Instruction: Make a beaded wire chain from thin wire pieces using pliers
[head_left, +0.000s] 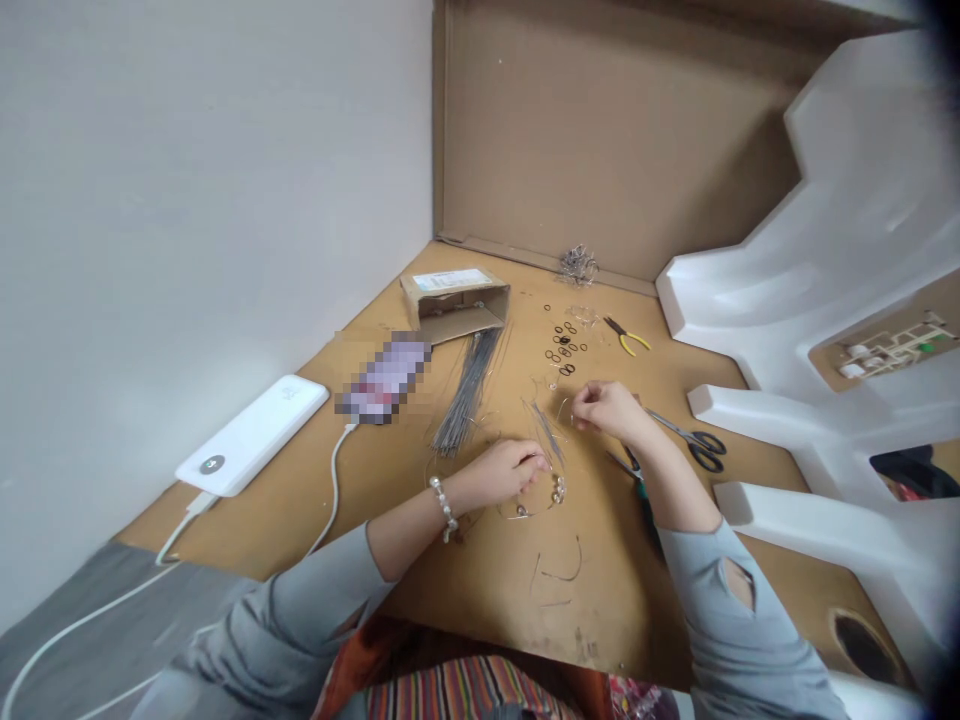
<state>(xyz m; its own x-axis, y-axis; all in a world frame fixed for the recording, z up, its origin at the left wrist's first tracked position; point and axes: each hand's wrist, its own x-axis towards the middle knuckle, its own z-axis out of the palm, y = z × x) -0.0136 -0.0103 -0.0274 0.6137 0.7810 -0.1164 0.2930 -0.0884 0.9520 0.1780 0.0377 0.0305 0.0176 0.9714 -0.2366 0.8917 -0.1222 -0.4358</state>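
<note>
My left hand (517, 470), with a beaded bracelet (445, 510) on its wrist, is closed in a pinch over the table. From its fingertips hangs a thin wire loop (551, 510) that carries several shiny beads (558, 488). My right hand (604, 408) is pinched a little farther out and to the right, with a fine wire (564, 412) at its fingertips. Between the two hands lies a small group of grey wires (546, 432). The exact grip of both hands is partly hidden by the fingers.
A wire bundle (466, 395) spills from an open cardboard box (461, 308). Black rings (564, 342), yellow-handled pliers (627, 337), scissors (701, 443) and a tangled wire pile (578, 264) lie about. At left are a phone (386, 378) and white power bank (253, 435); white foam (757, 405) stands right.
</note>
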